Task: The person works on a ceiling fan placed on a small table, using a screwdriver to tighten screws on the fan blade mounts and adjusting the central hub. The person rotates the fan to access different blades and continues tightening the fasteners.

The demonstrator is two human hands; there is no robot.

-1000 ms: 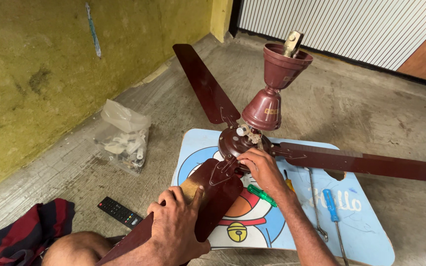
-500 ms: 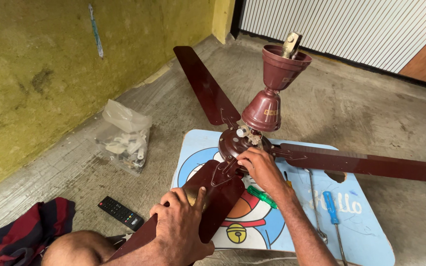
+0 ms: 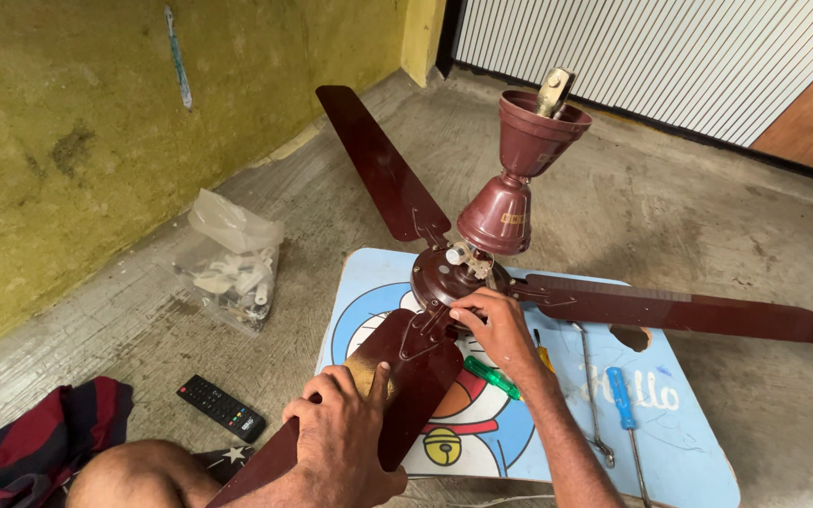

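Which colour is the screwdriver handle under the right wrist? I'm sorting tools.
Green, clearest in the head view, beside the right hand.

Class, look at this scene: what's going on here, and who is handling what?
A person sits on a concrete floor with a maroon ceiling fan resting on a small blue cartoon-printed table. The left hand presses down on the nearest fan blade; the right hand works where that blade meets the motor hub. Screwdrivers lie on the table, a remote control on the floor.

The left hand [image 3: 345, 442] has slid slightly down the blade [image 3: 397, 376], its thumb now lifted and pointing up along it.
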